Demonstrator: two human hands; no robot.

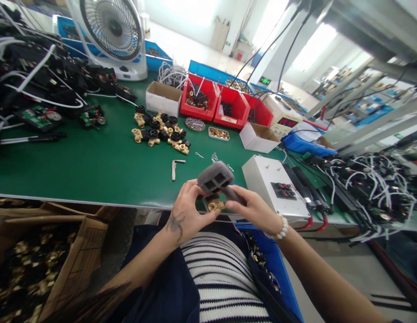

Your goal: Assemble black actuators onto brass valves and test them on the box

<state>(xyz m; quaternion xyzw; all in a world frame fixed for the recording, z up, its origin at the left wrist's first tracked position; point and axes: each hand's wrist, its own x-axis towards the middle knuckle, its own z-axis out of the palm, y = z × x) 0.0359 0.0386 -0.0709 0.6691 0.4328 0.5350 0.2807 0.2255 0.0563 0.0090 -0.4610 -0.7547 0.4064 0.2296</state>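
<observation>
Apparently joining brass fitting [213,206] and grey housing [215,176] | left grip [188,207] steadying fitting | right grip [254,205] holding housing | clips [214,158] lying at twelve o'clock | next move seemingly calling for alignment

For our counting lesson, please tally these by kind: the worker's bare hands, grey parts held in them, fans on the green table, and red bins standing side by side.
Hands: 2
Grey part: 1
Fan: 1
Red bins: 3
Total: 7
</observation>
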